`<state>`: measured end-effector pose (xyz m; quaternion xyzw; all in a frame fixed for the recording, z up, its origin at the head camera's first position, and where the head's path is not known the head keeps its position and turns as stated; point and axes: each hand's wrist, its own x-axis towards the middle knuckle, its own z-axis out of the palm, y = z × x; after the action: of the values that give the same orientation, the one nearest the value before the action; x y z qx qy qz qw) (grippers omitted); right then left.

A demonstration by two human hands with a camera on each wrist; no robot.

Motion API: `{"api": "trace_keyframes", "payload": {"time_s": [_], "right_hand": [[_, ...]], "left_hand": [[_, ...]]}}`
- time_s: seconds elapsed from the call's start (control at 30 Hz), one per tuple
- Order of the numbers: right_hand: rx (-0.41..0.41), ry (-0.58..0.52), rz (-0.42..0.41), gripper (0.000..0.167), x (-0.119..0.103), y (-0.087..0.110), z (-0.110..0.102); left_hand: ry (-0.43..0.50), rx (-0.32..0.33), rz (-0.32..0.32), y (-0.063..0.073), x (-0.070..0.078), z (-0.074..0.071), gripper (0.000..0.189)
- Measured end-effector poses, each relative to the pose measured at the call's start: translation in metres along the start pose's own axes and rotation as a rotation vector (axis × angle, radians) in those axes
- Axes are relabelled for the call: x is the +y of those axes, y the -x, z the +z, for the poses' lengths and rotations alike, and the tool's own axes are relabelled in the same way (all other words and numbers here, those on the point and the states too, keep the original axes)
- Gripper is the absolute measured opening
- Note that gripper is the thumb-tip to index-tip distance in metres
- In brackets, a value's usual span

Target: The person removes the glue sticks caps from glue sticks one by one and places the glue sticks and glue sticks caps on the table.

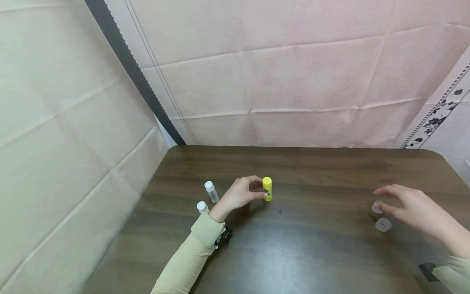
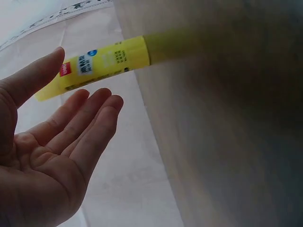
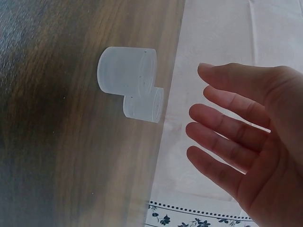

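Note:
A yellow glue stick [image 1: 267, 189] stands upright on the brown table. My left hand [image 1: 244, 192] is beside it, thumb and fingers apart; whether the thumb touches it, I cannot tell. In the left wrist view the printed label of the glue stick [image 2: 102, 65] shows between the thumb and the loosely bent fingers. On the right, my right hand [image 1: 411, 206] hovers by two small frosted plastic cups or lids, one nearer [image 1: 383, 224] and one farther [image 1: 376, 208] partly behind the thumb. In the right wrist view its fingers are spread and hold nothing, apart from the larger frosted piece [image 3: 125, 71].
Left of my left forearm stand two small white-capped bottles, one clear bottle [image 1: 211, 192] and another [image 1: 202, 206] partly hidden by the wrist. A dark flat piece [image 1: 428, 271] lies near the right sleeve. Pale cloth [image 1: 293, 81] hangs behind the table [image 1: 315, 163].

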<state>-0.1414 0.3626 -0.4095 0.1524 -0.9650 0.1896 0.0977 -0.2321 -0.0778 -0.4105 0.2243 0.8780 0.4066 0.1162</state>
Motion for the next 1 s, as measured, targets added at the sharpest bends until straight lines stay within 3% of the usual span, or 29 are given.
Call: {"api": "trace_keyframes", "payload": {"time_s": [0.4, 0.8, 1.0], "right_hand": [[-0.059, -0.010, 0.014, 0.034, -0.006, -0.003, 0.001], [-0.022, -0.011, -0.027, 0.031, -0.012, -0.005, 0.003], [-0.023, -0.022, -0.030, 0.031, -0.016, -0.006, 0.004]], "left_hand": [[-0.014, -0.058, 0.026, -0.004, -0.002, 0.010, 0.028], [-0.068, -0.169, 0.041, -0.007, 0.001, 0.019, 0.024], [-0.101, -0.194, 0.036, -0.005, 0.002, 0.021, 0.025]]}}
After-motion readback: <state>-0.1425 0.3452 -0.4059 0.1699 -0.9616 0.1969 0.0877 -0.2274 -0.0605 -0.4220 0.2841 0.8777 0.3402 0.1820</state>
